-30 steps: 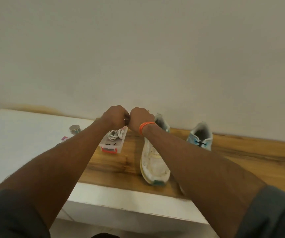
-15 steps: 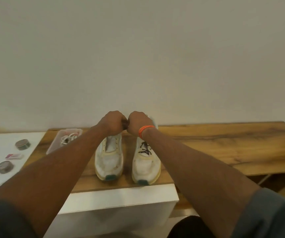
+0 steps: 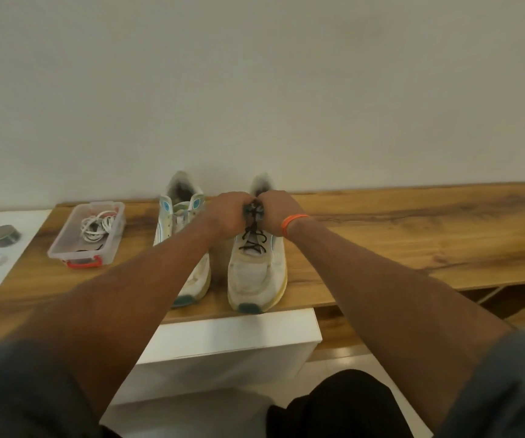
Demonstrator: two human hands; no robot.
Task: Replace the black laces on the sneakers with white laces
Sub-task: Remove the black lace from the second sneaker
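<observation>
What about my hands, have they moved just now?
Yes. Left hand and right hand shifted right, off the left sneaker onto the right sneaker's black lace.

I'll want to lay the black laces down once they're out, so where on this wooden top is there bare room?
The widest bare stretch of the wooden top lies right of the right sneaker. A narrower strip lies between the plastic box and the left sneaker. Between the sneakers it is tight, with both hands there.
</observation>
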